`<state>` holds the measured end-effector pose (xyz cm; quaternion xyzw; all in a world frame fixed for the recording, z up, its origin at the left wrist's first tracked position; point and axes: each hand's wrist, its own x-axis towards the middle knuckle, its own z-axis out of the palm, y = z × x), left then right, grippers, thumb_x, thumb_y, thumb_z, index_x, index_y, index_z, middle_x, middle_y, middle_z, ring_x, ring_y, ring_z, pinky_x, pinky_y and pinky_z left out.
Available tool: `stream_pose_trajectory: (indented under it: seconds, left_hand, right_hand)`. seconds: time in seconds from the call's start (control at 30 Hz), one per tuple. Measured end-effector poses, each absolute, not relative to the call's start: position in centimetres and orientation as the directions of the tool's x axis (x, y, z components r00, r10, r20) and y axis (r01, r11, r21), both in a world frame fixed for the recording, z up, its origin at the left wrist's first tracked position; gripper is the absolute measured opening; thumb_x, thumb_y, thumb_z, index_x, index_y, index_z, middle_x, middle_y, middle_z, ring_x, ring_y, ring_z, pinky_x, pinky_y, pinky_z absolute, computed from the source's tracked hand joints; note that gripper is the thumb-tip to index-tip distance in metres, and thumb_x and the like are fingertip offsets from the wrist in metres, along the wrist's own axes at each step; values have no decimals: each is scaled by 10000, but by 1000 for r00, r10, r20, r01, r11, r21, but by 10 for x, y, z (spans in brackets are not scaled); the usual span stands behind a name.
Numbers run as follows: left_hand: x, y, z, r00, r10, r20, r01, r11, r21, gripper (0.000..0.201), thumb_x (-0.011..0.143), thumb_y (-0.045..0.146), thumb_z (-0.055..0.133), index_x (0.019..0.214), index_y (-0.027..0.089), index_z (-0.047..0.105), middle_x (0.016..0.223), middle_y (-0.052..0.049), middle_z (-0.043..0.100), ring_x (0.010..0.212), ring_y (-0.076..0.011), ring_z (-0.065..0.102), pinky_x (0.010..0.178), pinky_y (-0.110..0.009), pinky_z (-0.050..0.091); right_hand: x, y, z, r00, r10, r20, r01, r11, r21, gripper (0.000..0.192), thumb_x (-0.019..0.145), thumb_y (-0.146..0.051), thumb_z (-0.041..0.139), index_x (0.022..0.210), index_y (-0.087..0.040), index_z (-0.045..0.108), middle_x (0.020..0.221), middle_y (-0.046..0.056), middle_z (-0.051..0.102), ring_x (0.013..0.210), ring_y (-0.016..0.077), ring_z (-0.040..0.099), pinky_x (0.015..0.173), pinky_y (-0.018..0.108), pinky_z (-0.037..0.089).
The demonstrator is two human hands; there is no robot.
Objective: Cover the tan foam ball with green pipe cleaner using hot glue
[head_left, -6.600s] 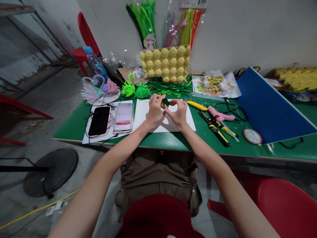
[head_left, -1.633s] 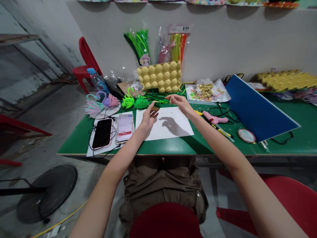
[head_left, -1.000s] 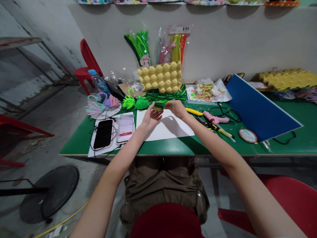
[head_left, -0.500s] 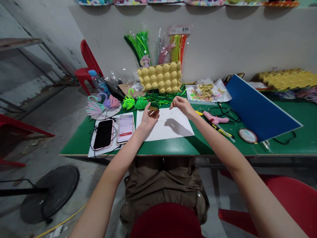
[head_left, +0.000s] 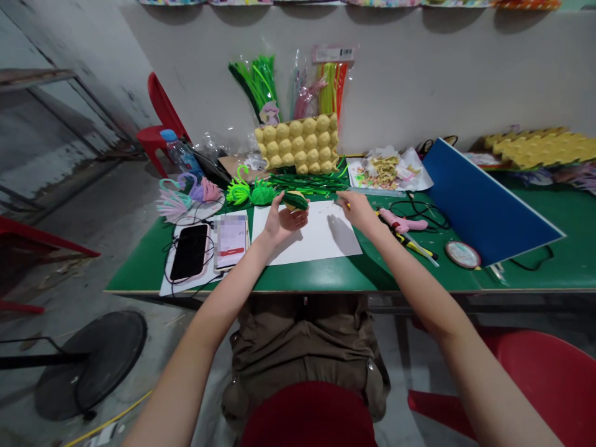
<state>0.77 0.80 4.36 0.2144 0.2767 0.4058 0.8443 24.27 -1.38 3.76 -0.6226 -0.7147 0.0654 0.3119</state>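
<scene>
In my left hand is a small yellowish egg-carton cup with dark green pipe cleaners across it. The fingers are wrapped round its underside, over a white paper sheet. My right hand is closed above the sheet's right edge, its fingertips pressed together; whether anything is in them is too small to make out. Just right of that hand lies a pink glue gun. Behind both hands, dark green pipe cleaners lie in a loose pile, with green pipe-cleaner swans to their left.
Two phones, one dark and one lit, lie at left among cables. A yellow egg tray leans at the back. Scraps lie on a paper. A tape roll sits near a leaning blue board.
My left hand has turned the cup so its green-covered side faces up. My right hand has moved right and slightly down, away from the cup.
</scene>
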Motion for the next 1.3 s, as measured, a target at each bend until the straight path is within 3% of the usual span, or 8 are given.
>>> stream_pose_trajectory:
  seconds: [0.1, 0.2, 0.27, 0.47, 0.8, 1.3]
  left_hand:
    - [10, 7, 44, 512, 803, -305, -547, 578, 605, 521, 881, 571, 643, 1022, 77, 730, 730, -95, 732, 622, -157, 675, 622, -258, 546]
    - [12, 5, 43, 495, 807, -322, -522, 573, 632, 485, 892, 578, 636, 904, 100, 715, 705, -85, 716, 609, -144, 665, 610, -244, 529]
    - [14, 4, 43, 481, 811, -334, -523, 571, 633, 469, 894, 579, 642, 805, 120, 686, 676, -78, 699, 622, -148, 670, 614, -246, 523]
    - [16, 2, 42, 494, 811, -312, -544, 569, 617, 460, 909, 565, 647, 747, 134, 656, 641, -43, 668, 607, -126, 647, 615, -239, 497]
    - [17, 6, 34, 454, 840, -296, -530, 522, 669, 436, 806, 576, 782, 788, 157, 667, 711, -40, 698, 713, -140, 680, 726, -250, 520]
    - [19, 9, 30, 439, 834, -333, -550, 543, 634, 421, 891, 551, 702, 780, 147, 663, 732, -39, 694, 733, -135, 681, 734, -246, 506]
  right_hand:
    - [220, -18, 36, -7, 843, 538, 760, 353, -545, 233, 926, -139, 538, 988, -160, 762, 966, 128, 777, 895, 253, 727, 873, 401, 574]
    - [195, -23, 34, -21, 647, 762, 631, 600, -492, 153, 949, -232, 605, 935, -196, 753, 933, 83, 765, 857, 207, 707, 804, 340, 571]
    - [182, -25, 33, -5, 586, 810, 581, 661, -474, 169, 962, -313, 631, 881, -215, 743, 873, 60, 754, 806, 189, 693, 754, 319, 565]
    - [170, -23, 26, 28, 561, 827, 549, 683, -482, 265, 976, -420, 627, 841, -221, 741, 842, 54, 755, 791, 189, 693, 734, 328, 562]
    - [172, -21, 16, 41, 521, 853, 578, 684, -445, 199, 978, -359, 634, 897, -219, 750, 855, 51, 740, 796, 184, 688, 726, 314, 562]
    - [172, -21, 10, -47, 498, 866, 597, 709, -375, 170, 1013, -275, 553, 966, -214, 705, 904, 69, 692, 836, 191, 663, 785, 336, 554]
